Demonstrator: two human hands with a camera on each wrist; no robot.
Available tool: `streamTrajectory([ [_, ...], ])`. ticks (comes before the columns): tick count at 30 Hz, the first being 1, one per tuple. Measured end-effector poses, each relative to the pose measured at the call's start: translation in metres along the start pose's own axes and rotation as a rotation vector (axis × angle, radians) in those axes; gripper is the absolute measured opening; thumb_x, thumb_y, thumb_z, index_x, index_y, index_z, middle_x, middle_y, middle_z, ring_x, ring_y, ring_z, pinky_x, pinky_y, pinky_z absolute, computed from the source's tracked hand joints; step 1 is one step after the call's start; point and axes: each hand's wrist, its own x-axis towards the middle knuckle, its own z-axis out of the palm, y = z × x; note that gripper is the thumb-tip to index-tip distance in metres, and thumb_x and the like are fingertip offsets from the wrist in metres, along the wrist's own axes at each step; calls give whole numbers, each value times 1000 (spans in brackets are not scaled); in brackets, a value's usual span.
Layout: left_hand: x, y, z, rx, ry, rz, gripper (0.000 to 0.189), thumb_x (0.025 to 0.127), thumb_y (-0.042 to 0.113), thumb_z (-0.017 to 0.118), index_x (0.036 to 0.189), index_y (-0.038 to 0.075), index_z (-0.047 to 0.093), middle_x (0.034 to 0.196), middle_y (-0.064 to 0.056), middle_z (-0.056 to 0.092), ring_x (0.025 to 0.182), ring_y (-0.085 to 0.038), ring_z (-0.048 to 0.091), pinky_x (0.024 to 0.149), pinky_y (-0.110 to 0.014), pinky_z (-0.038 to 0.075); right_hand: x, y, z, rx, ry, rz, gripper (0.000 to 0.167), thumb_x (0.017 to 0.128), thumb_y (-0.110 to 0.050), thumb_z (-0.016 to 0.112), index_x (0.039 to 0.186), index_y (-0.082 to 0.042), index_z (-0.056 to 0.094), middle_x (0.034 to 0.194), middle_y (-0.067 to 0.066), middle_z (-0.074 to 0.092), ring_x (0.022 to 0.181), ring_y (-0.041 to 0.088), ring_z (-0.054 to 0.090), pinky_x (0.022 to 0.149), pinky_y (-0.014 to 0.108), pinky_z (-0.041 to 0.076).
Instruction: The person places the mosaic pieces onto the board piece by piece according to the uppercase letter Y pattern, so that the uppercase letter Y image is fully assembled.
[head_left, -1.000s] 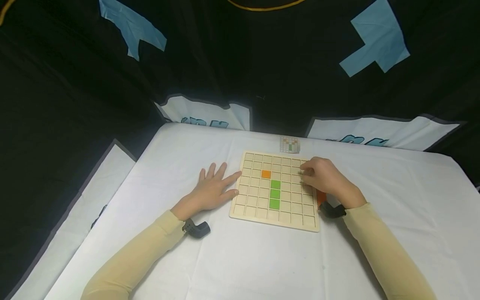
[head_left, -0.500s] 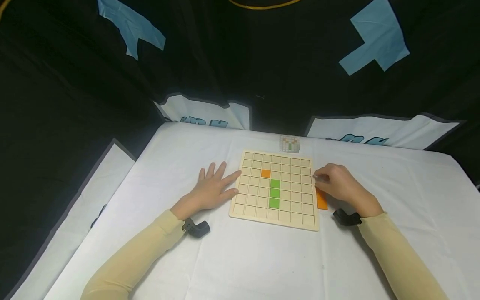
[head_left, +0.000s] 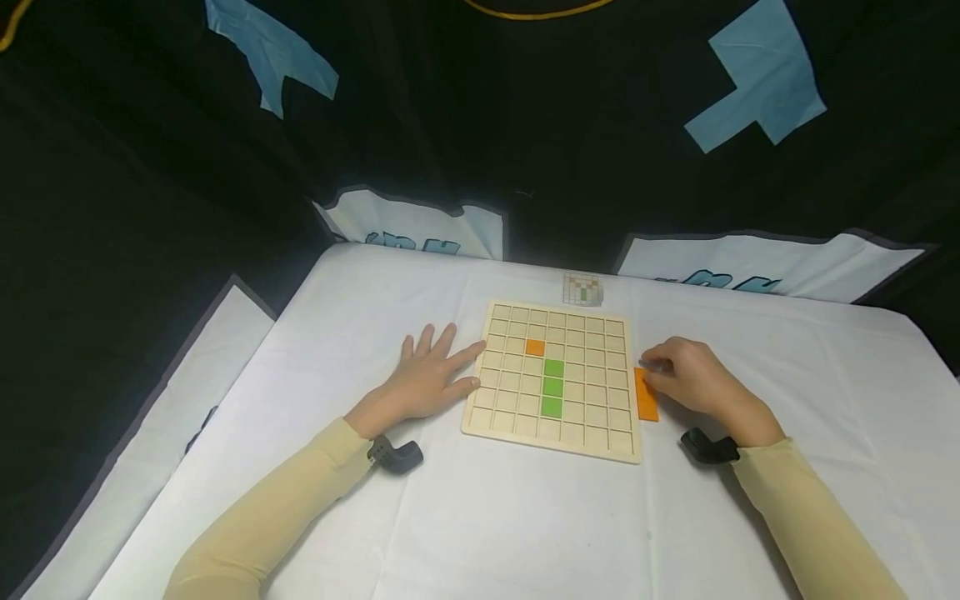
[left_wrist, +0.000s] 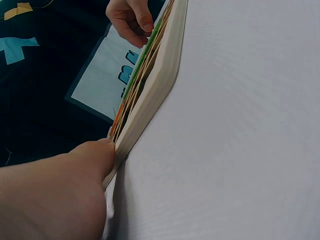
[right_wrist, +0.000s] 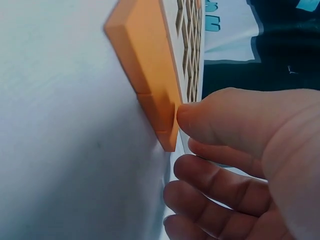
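Note:
A square wooden grid board lies on the table, holding one orange tile and a column of three green tiles. My left hand rests flat with fingers spread, index finger and thumb at the board's left edge. Along the right edge lies a short strip of orange tiles; seams between them show in the right wrist view. My right hand is at the strip's far end with bent fingers. Its thumb is right at the tiles' top face, the other fingers loosely curled beyond the end.
Behind the board lies a small pattern card with a printed grid. A white cloth covers the table, with black curtains behind it. Each wrist wears a dark camera mount.
My right hand has moved from over the board's right side, out past its edge and toward me, to the orange strip, which is now more exposed. My left hand stays in place.

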Motion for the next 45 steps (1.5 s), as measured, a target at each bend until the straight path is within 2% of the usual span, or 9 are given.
streamTrajectory([
  [20, 0, 0, -2, -5, -6, 1, 63, 105, 54, 41, 162, 31, 28, 170, -25, 10, 155, -56, 2, 119, -77, 5, -3, 1, 3, -2, 37, -57, 26, 86, -4, 71, 110, 7, 74, 95, 17, 71, 81, 23, 58, 72, 36, 51],
  [37, -2, 1, -3, -2, 0, 7, 63, 105, 54, 41, 162, 31, 29, 170, -26, 12, 154, -57, 4, 118, -77, 6, -4, 0, 8, 5, 53, -39, 27, 87, -2, 70, 113, 6, 74, 99, 18, 71, 82, 24, 58, 74, 37, 51],
  [45, -3, 4, -5, -11, -17, -7, 63, 105, 54, 42, 162, 32, 28, 170, -25, 10, 155, -56, 1, 119, -76, 5, -5, -2, 11, -15, 60, -65, 28, 86, 0, 71, 113, 8, 73, 96, 16, 69, 81, 23, 56, 71, 35, 49],
])
